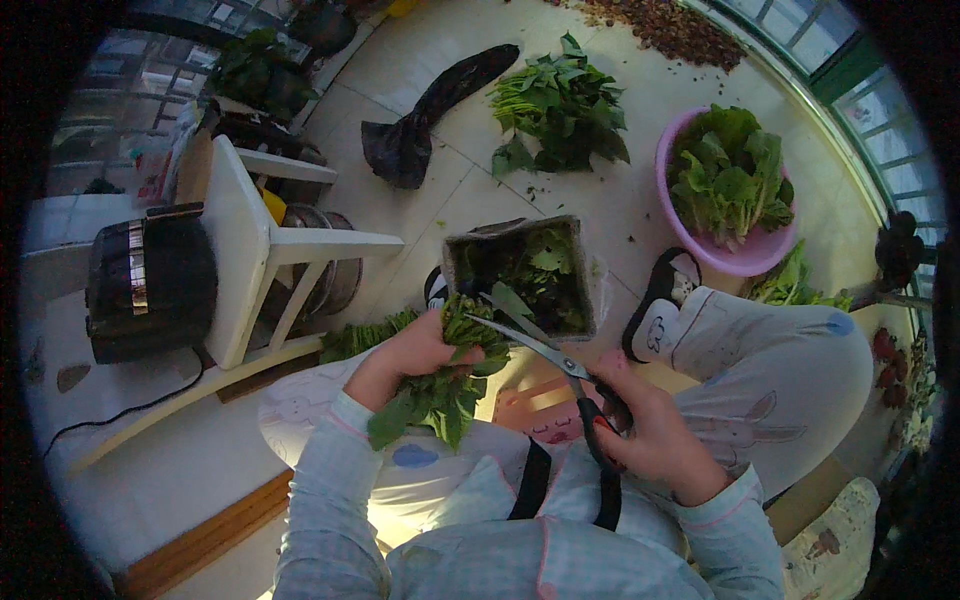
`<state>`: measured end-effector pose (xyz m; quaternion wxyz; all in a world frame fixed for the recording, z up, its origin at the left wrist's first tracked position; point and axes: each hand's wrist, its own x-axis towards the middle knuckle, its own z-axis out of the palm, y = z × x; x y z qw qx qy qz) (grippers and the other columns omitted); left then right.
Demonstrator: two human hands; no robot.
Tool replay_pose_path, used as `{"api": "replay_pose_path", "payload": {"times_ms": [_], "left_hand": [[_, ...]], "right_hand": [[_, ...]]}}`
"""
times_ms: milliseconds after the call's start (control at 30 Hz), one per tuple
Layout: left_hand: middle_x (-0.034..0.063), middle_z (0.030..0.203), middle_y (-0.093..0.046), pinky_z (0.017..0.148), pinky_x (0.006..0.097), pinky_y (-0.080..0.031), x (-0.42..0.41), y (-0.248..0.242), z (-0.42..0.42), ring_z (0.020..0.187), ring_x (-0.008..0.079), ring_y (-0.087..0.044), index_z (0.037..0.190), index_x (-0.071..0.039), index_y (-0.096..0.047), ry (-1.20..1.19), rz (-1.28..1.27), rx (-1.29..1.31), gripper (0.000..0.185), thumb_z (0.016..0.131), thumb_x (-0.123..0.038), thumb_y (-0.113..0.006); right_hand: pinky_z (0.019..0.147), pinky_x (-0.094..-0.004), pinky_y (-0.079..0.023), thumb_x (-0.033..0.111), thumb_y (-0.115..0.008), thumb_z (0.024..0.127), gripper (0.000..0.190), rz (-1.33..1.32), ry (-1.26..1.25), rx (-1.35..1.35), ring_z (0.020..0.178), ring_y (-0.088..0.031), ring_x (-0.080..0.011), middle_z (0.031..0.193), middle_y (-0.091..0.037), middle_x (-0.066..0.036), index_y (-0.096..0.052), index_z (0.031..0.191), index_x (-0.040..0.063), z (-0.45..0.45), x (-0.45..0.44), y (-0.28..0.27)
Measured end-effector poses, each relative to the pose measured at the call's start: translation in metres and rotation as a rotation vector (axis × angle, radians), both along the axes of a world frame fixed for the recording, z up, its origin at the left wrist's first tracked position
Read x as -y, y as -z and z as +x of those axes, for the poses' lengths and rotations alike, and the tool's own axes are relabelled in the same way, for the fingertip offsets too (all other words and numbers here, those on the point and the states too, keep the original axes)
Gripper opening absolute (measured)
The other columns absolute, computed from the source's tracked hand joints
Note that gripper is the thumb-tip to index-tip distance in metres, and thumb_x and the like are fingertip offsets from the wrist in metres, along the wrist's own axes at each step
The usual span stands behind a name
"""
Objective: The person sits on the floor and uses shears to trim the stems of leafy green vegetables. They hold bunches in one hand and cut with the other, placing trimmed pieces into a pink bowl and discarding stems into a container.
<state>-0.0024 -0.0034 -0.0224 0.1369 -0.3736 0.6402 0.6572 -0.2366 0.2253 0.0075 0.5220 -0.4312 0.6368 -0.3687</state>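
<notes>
My left hand (424, 346) grips a bunch of leafy greens (439, 409), stems up and leaves hanging down over my lap. In my right hand (656, 431) is a pair of scissors (574, 366) with black handles. The scissor blades are spread apart, their tips beside the cut-looking stem ends of the bunch. Just beyond the blades stands a bin (516, 225) with a clear plastic liner around it, holding loose leaves and dark scraps (555, 262). More green stems (371, 334) show to the left of my left hand, partly hidden by it.
A pile of leafy greens (562, 105) and a black plastic bag (420, 120) lie on the tiled floor. Right of them, a pink basin (739, 262) holds leafy vegetables (731, 176). A white wooden stool (244, 240) and a black appliance (154, 285) stand at left. Brown dried bits (667, 30) are spread far back.
</notes>
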Motion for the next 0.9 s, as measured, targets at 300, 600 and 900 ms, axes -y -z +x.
{"api": "replay_pose_path", "payload": {"times_ms": [300,600,900], "left_hand": [[0.0004,0.084,-0.063,0.061,0.0269,-0.048,0.004,0.004,0.008,0.070,0.0098,-0.057,0.110,-0.003,-0.057,0.015,0.187,0.004,0.038,0.077,-0.010,-0.075],[0.0009,0.086,-0.065,0.065,0.0271,-0.049,0.005,0.010,0.009,0.074,0.0104,-0.058,0.109,-0.003,-0.059,0.031,0.144,-0.065,0.038,0.077,-0.010,-0.076],[0.0028,0.087,-0.067,0.072,0.0296,-0.048,0.005,0.007,0.004,0.080,0.0117,-0.058,0.103,-0.001,-0.063,0.217,0.090,-0.068,0.036,0.075,-0.020,-0.078]], "right_hand": [[0.085,-0.0315,-0.048,0.008,-0.067,0.075,0.057,0.051,-0.043,0.098,0.096,-0.062,-0.0198,0.104,-0.063,-0.017,-0.050,0.129,0.000,-0.001,0.000,-0.006],[0.082,-0.0294,-0.048,0.007,-0.066,0.076,0.056,0.191,-0.003,0.272,0.092,-0.060,-0.0172,0.101,-0.062,-0.013,-0.050,0.129,-0.001,-0.001,0.004,-0.012],[0.076,-0.0288,-0.048,0.007,-0.066,0.075,0.056,0.164,-0.034,0.187,0.086,-0.059,-0.0181,0.096,-0.061,-0.014,-0.049,0.128,-0.001,0.001,0.006,-0.011]]}}
